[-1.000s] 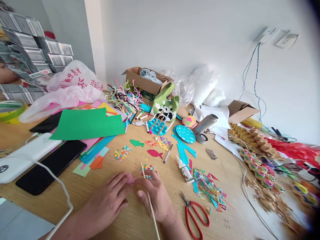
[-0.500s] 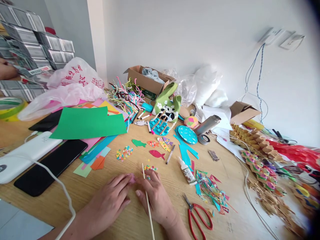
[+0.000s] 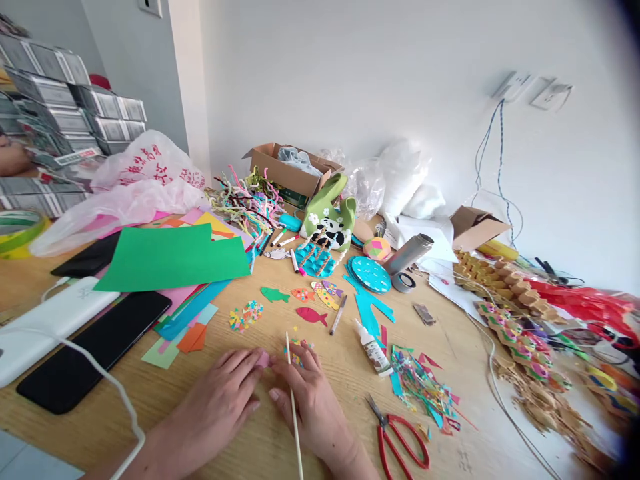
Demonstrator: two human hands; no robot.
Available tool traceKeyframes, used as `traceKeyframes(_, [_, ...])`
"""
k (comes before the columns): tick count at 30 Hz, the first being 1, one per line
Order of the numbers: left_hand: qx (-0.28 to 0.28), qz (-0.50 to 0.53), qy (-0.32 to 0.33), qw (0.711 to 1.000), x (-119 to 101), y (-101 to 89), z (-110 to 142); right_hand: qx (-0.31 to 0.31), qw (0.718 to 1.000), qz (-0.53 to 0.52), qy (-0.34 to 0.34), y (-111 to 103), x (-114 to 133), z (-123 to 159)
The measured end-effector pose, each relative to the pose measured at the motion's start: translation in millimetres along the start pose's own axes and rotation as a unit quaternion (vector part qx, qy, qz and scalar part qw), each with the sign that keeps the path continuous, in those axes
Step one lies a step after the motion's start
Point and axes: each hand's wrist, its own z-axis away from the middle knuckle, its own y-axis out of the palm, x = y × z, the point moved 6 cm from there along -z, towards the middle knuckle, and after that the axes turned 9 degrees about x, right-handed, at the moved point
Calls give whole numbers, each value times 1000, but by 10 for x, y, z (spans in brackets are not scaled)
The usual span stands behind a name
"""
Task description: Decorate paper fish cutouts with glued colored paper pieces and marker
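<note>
At the near middle of the table, my left hand (image 3: 220, 390) bends its fingertips onto a small pink paper piece (image 3: 263, 359). My right hand (image 3: 311, 393) holds a thin wooden stick (image 3: 296, 430), which slants up past its fingers. The right index fingertip meets the edge of the pink paper. Under and beyond the right fingers lies a pile of paper confetti (image 3: 306, 345), partly hidden. A second confetti pile (image 3: 246, 316) sits farther left. Paper fish lie beyond: a green fish (image 3: 275, 294), a red fish (image 3: 311, 315) and several patterned fish (image 3: 327, 293), beside a pen (image 3: 339, 315).
Red-handled scissors (image 3: 397, 433), a glue bottle (image 3: 373, 348) and paper shreds (image 3: 425, 383) lie to the right. Left are a black phone (image 3: 95, 350), a white power bank (image 3: 55, 327), its cable and green paper (image 3: 173, 259). Another person's hand (image 3: 14, 159) shows far left.
The view has shifted slightly, so the back of the table sits lower and the wall sockets farther left. Both hands stay nearly in place, the pink paper still at their fingertips.
</note>
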Motion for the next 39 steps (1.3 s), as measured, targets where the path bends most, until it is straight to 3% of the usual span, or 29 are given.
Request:
traceKeyframes(7, [30,2,9,1000,-1,-72,-83,-21,1000,-3,8,-31,-5,2])
traceKeyframes(11, [12,2,29,999,15,-128,-80,-146,989,-18,19,-188,-72,95])
traceKeyframes(16, [-44,19,29,998,95,-250,-33,-315,944,-9,98,-395,-249,288])
traceKeyframes(21, [-105,60,5,993,186,-417,-42,-386,914,12,120,-509,-352,397])
traceKeyframes(28, [-121,50,-13,991,227,-613,-285,-401,905,46,134,-578,-460,459])
traceKeyframes(32, [-150,36,-6,988,205,-615,-363,-404,905,42,123,-606,-436,456])
traceKeyframes(34, [-145,50,16,988,163,-546,-353,-359,926,32,110,-567,-370,380])
traceKeyframes(37, [-97,94,59,989,87,-397,-314,-240,968,11,67,-420,-242,216])
traceKeyframes(39, [-92,105,66,988,70,-348,-284,-201,978,10,46,-356,-210,168])
